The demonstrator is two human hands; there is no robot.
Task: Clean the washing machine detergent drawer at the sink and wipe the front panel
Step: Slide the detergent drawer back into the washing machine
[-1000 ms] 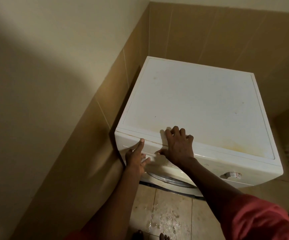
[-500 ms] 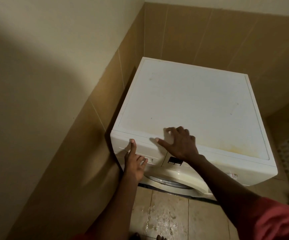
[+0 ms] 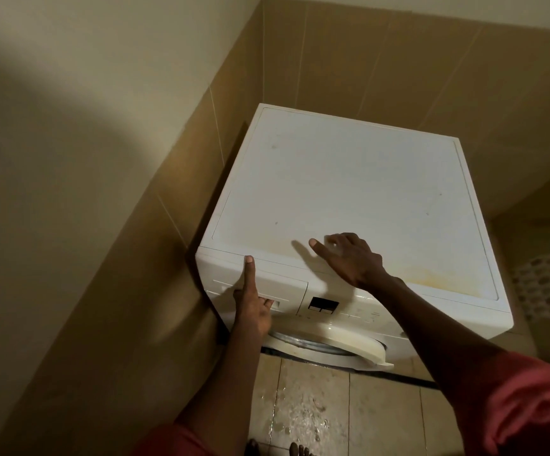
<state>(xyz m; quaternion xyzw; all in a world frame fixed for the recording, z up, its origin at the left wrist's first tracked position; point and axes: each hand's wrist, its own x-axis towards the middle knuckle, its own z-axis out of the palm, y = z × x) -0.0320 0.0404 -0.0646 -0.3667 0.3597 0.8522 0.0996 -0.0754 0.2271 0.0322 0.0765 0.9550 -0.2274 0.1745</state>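
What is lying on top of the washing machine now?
The right hand rests on the washing machine top, near its front edge, beside a yellowish stain. The patch under the hand is covered. The left hand grips the detergent drawer below.

Nothing readable is showing up here tbh, the markings on the panel [image 3: 359,312] by the dark display [image 3: 323,305] are coming out too tiny and blurry to make out
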